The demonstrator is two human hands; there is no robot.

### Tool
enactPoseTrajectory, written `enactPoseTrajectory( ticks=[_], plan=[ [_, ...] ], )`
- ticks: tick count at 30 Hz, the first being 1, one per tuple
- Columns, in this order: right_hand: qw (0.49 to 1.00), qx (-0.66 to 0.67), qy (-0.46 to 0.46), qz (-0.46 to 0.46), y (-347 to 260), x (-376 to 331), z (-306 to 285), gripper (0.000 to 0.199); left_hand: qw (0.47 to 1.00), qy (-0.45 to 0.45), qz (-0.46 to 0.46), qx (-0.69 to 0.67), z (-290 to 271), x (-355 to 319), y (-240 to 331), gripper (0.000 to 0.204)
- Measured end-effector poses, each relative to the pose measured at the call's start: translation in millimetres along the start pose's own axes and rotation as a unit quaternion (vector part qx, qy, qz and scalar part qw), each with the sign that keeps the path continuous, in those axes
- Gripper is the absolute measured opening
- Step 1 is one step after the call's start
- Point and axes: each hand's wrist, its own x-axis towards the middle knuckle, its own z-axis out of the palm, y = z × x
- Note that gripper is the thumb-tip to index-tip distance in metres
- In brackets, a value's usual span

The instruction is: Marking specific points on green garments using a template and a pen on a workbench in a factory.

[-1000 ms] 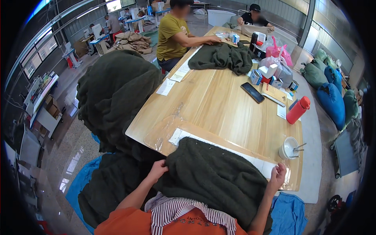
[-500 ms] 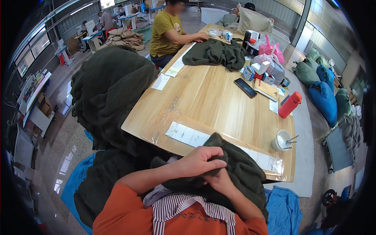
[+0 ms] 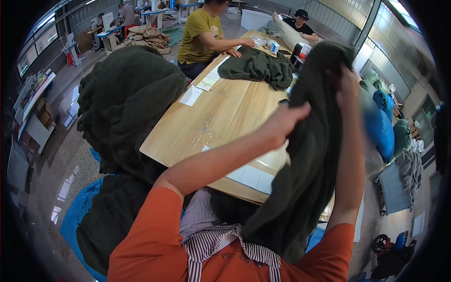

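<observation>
A dark green knit garment [image 3: 312, 136] hangs stretched from chest height up over the right half of the table. My right hand [image 3: 346, 89] is raised at its upper end, fingers closed on the fabric, slightly blurred. Lower down, my left hand [image 3: 286, 123] grips the garment's left side between thumb and fingers. The garment's lower end drapes against my striped apron [image 3: 211, 230] and hides part of the table.
The wooden table [image 3: 206, 134] carries paper slips [image 3: 190, 95] and another dark green garment [image 3: 258, 68]. A large dark green pile [image 3: 134, 103] stands left, with blue sheeting [image 3: 77, 214] below. A person in a yellow shirt [image 3: 197, 40] sits at the table; a person in a black cap [image 3: 301, 21] handles pale cloth beyond.
Both hands have risen from near my chest to over the table, moving right. The garment, bunched before, now extends upward between them. The far person's pale cloth has lowered left.
</observation>
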Motion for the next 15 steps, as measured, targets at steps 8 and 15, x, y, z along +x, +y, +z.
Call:
enactPoseTrajectory(
  ticks=[8,15],
  plan=[
    [0.922,-0.313,-0.226,0.042,130.7,-112.2,10.5,0.068,0.951,0.256,-0.081,-0.153,-211.9,48.6,10.1,0.041],
    [0.793,-0.513,-0.328,0.037,171.9,-299.7,-37.2,0.074,0.916,0.263,-0.232,0.194,-286.1,-27.9,-0.3,0.036]
  ],
)
